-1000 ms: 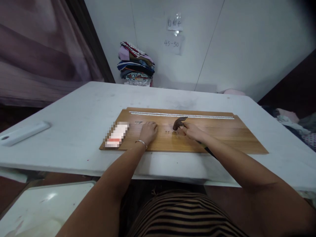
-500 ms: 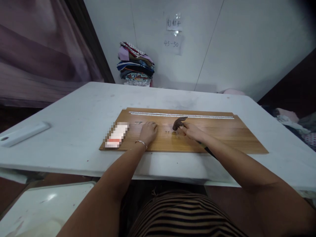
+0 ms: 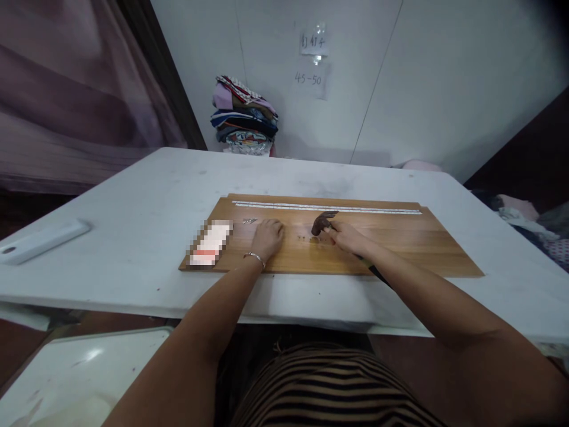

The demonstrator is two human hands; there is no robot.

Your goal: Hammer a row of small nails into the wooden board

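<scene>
My right hand (image 3: 349, 237) is wrapped round a claw hammer (image 3: 320, 224), close behind its dark head. The hammer's dark handle runs back beneath my forearm. Its head is just over the wooden board (image 3: 422, 237), by a short row of small nails (image 3: 303, 238) standing in the wood. I cannot tell whether the head touches a nail. My left hand (image 3: 267, 236) lies palm down on the board left of those nails, fingers resting on the wood and holding nothing visible. A few loose nails (image 3: 249, 221) lie beyond its left side.
Two white measuring strips (image 3: 329, 207) run along the board's far edge. A blurred-out phone-like rectangle (image 3: 211, 243) lies on its left end. The board rests on a white table (image 3: 146, 196), with a white long object (image 3: 44, 240) at far left. Folded clothes (image 3: 244, 115) are stacked behind.
</scene>
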